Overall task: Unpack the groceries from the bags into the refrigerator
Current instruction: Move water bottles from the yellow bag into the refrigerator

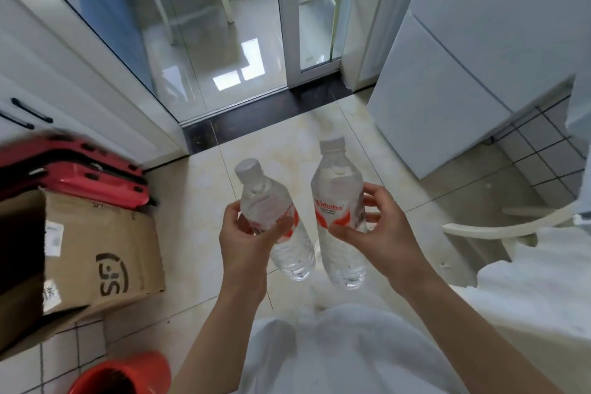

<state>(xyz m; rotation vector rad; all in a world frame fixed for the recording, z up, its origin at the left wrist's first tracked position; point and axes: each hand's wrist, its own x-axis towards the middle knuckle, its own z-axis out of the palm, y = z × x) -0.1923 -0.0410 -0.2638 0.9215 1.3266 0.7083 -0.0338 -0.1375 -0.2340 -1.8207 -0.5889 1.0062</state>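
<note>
I hold two clear water bottles with red-and-white labels above the tiled floor. My left hand (248, 235) grips the left bottle (271, 201) around its middle, and this bottle tilts to the left. My right hand (380, 227) grips the right bottle (335, 189) at its label; it stands nearly upright. Both bottles have white caps and look full. The white refrigerator (447, 80) stands at the right with its doors closed.
An open cardboard box (105, 249) sits at the left beside red plastic stools (96, 176). A red bucket (128, 374) is at the bottom left. A glass sliding door (198, 51) is ahead. A white chair (505, 227) and white cloth (537, 297) lie at the right.
</note>
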